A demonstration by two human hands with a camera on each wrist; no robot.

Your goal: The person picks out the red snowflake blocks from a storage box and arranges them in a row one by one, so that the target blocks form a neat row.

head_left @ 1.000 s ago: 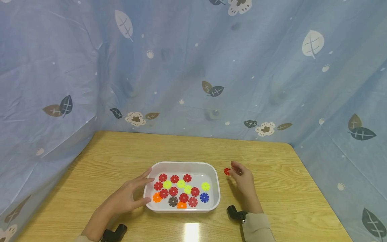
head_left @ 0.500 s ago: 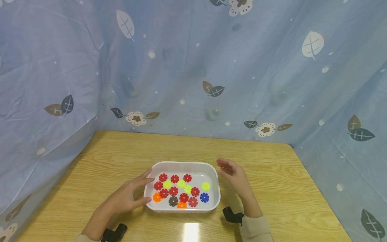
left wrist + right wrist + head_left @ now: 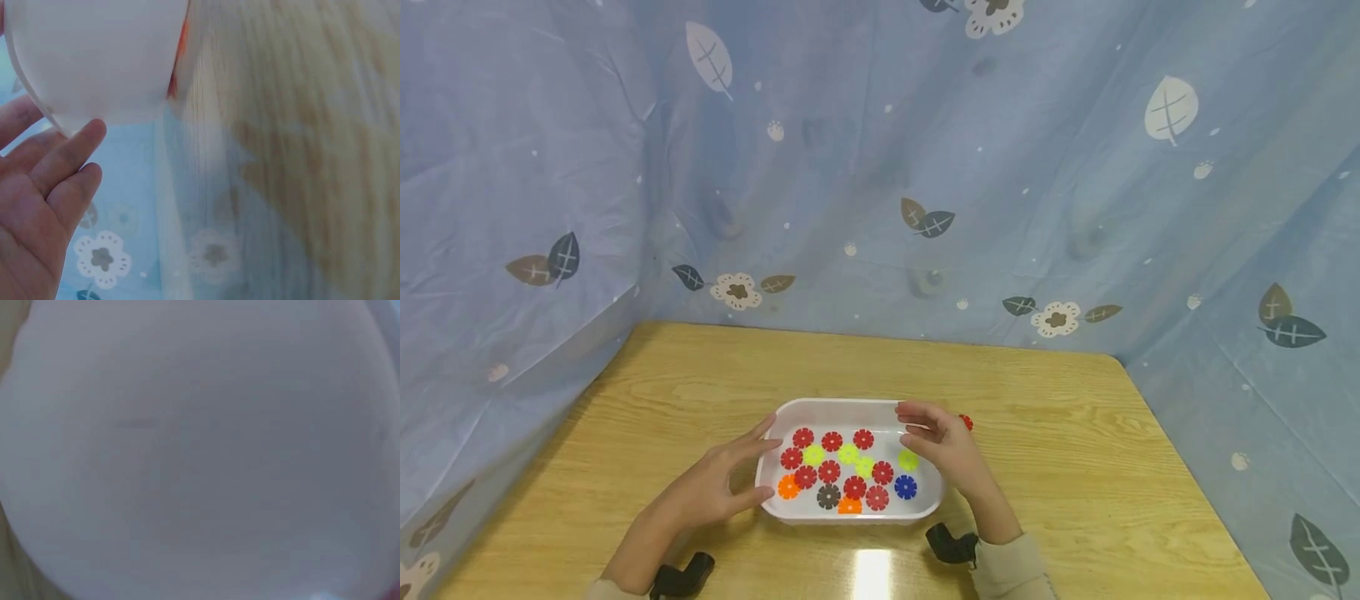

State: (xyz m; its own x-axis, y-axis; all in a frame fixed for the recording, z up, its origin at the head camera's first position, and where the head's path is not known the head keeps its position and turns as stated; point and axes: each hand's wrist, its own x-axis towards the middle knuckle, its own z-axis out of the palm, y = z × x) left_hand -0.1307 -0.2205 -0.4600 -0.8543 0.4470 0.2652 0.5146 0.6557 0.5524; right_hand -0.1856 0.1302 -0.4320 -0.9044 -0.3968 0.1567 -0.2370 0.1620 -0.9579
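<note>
A white plastic tray [image 3: 850, 518] on the wooden table holds several notched plastic snowflake discs, among them a red disc [image 3: 855, 487], a blue disc [image 3: 906, 487] and a grey disc [image 3: 828, 497]. My left hand [image 3: 722, 479] grips the tray's left end, thumb near the front corner and fingers at the back. The left wrist view shows its fingers [image 3: 78, 153] against the rim. Over the tray's back right corner is my right hand [image 3: 943, 442], its fingers loosely curved and nothing visible in them. A blurred white surface fills most of the right wrist view.
Another red snowflake disc [image 3: 966, 422] lies on the table [image 3: 1075, 467] outside the tray, partly hidden behind my right hand. A blue patterned cloth [image 3: 850, 167] hangs behind the table and on both sides.
My right hand has moved left from beside the loose red disc to over the tray's right end. The disc stays on the table. My left hand and the tray have hardly moved.
</note>
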